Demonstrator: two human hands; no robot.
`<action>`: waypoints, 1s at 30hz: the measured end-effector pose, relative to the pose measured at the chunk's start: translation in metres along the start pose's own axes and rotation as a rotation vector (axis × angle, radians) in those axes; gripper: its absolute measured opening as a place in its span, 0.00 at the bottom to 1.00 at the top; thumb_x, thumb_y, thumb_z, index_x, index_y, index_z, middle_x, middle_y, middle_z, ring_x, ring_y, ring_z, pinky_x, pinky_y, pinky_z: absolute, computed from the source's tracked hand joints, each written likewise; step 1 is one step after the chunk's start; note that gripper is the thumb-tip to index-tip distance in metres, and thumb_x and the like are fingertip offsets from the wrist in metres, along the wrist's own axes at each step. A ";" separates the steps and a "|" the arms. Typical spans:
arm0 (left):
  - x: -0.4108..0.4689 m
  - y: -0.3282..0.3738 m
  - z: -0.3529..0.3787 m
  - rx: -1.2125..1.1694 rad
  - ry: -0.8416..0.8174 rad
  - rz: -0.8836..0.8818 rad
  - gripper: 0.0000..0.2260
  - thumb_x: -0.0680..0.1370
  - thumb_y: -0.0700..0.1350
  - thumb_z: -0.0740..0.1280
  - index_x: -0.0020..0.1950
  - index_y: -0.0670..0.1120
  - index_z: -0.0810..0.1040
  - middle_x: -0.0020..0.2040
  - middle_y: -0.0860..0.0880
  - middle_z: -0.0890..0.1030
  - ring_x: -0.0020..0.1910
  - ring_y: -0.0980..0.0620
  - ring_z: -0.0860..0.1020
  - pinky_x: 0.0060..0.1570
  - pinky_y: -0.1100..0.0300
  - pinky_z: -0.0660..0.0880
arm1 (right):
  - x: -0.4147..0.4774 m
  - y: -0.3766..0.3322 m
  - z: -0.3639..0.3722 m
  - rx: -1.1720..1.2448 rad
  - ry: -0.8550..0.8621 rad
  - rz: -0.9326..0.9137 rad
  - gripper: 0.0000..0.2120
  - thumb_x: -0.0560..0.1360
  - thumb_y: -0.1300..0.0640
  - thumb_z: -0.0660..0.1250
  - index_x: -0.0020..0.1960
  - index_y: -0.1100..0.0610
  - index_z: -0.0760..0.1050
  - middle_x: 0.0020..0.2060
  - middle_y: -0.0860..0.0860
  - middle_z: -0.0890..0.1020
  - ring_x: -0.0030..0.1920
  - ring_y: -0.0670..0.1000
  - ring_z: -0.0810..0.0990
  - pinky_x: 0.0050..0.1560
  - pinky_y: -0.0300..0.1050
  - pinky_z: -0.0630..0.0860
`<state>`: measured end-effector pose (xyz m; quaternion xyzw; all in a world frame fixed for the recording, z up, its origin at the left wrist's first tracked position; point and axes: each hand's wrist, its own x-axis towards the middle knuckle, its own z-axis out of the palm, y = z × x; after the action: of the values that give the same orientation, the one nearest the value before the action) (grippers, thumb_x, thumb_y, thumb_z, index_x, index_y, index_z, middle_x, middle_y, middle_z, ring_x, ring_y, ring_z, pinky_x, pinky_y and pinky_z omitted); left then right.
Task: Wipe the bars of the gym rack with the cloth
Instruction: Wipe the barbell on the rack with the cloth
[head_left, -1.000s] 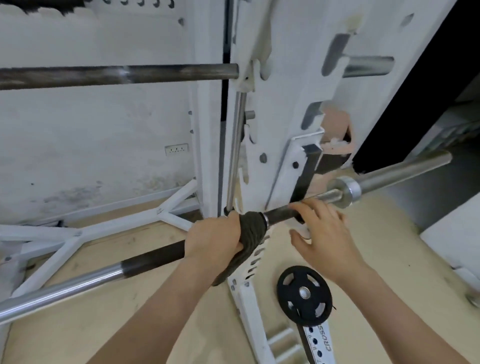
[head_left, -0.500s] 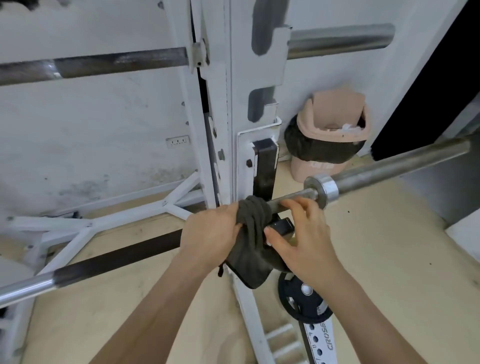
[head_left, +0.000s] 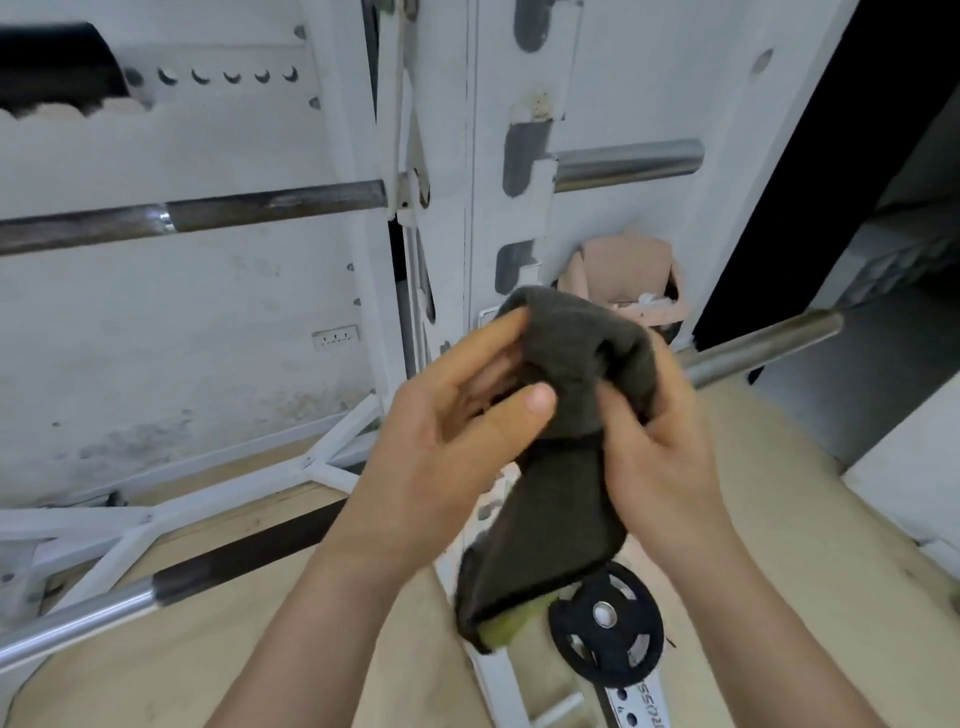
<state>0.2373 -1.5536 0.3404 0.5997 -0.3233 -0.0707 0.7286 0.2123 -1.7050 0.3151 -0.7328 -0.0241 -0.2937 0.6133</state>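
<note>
Dark cloth (head_left: 571, 364) is no longer wrapping the lower barbell (head_left: 234, 566), now hanging before the rack upright (head_left: 452, 270); left hand (head_left: 457, 431) and right hand (head_left: 660, 452) are both gripping it, fingers (head_left: 493, 338) pinching folds. Wiping is pausing, probably for regathering.

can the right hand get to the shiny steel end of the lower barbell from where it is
Probably yes. The right hand is just below the shiny steel sleeve of the lower barbell, with nothing between them. It and the left hand both grip the dark grey-green cloth, so the cloth would come along.

One head-worn camera looks forward and down, close to the rack upright (head_left: 441, 270)
</note>
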 end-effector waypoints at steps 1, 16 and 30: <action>0.002 -0.001 -0.006 0.068 0.085 0.001 0.12 0.79 0.41 0.64 0.62 0.47 0.78 0.55 0.52 0.84 0.57 0.55 0.80 0.56 0.59 0.77 | 0.011 -0.012 -0.006 0.035 0.110 -0.013 0.16 0.79 0.68 0.60 0.63 0.54 0.72 0.53 0.45 0.81 0.55 0.39 0.79 0.57 0.39 0.75; -0.012 -0.149 -0.056 1.589 0.112 -0.257 0.19 0.73 0.47 0.71 0.25 0.45 0.72 0.18 0.47 0.69 0.15 0.48 0.67 0.25 0.67 0.50 | 0.037 0.127 -0.006 -1.156 -0.299 0.272 0.26 0.81 0.46 0.50 0.76 0.51 0.51 0.62 0.53 0.74 0.64 0.56 0.70 0.62 0.57 0.63; -0.006 -0.145 -0.061 1.874 -0.247 -0.387 0.19 0.80 0.42 0.54 0.72 0.50 0.63 0.49 0.49 0.79 0.36 0.46 0.71 0.24 0.58 0.56 | 0.068 0.142 0.003 -1.432 -0.465 0.033 0.10 0.81 0.55 0.53 0.52 0.54 0.73 0.39 0.51 0.81 0.45 0.57 0.78 0.53 0.50 0.62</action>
<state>0.3080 -1.5392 0.2006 0.9691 -0.2185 0.0346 -0.1094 0.3254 -1.7592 0.2205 -0.9959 0.0547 -0.0661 -0.0298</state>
